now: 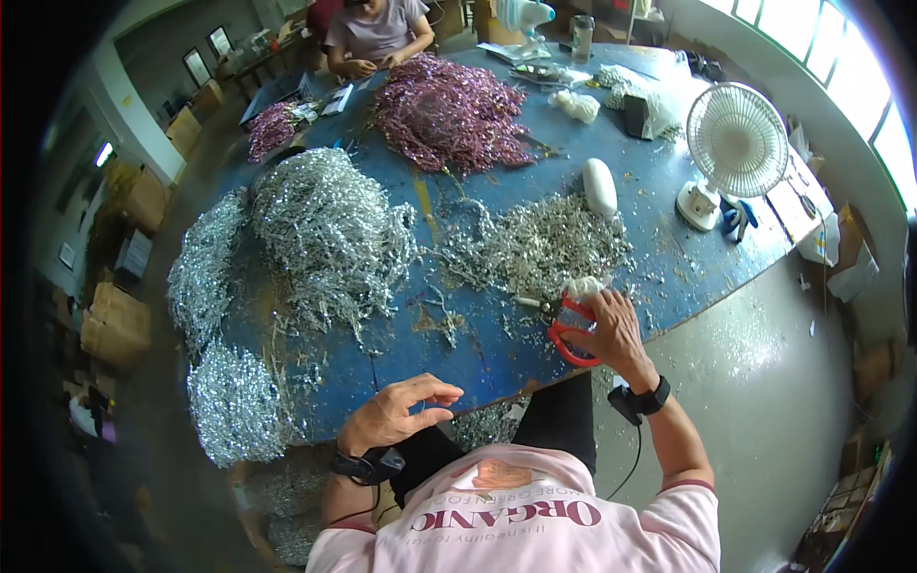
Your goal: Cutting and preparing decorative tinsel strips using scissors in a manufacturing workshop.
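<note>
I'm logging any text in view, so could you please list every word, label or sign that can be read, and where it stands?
Pale pink shirt: large dark red and smaller grey lettering, readable, but I don't copy wording.
Cardboard box at left: any print too blurred to read.

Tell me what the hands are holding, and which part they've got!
The right hand has what look like scissors by the red handles; the blades are hard to make out. The left hand looks empty.
</note>
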The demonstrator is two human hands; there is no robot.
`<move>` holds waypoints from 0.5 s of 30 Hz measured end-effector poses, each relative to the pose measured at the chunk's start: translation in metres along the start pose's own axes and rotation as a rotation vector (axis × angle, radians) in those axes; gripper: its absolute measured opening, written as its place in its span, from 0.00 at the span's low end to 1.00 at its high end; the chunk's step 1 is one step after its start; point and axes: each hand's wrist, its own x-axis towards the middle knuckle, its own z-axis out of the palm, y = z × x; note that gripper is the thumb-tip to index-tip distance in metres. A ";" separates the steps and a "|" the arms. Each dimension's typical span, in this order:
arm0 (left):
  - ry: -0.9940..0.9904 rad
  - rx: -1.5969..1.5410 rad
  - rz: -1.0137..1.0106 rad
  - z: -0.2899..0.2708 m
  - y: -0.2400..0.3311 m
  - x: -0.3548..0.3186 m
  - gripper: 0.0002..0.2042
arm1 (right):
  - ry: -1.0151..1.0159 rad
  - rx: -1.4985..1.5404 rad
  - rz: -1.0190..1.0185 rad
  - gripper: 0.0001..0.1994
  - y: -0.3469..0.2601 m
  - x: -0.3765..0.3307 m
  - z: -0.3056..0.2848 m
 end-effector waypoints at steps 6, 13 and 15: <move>0.191 -0.386 0.035 -0.024 -0.019 -0.008 0.10 | 0.122 0.286 0.334 0.22 0.010 0.011 -0.013; 0.742 0.802 -0.057 -0.104 -0.127 0.012 0.15 | -0.053 -0.008 0.316 0.26 0.033 0.006 -0.001; 0.850 0.884 -0.098 -0.117 -0.158 0.002 0.19 | 0.017 -0.036 0.127 0.28 0.024 0.006 0.009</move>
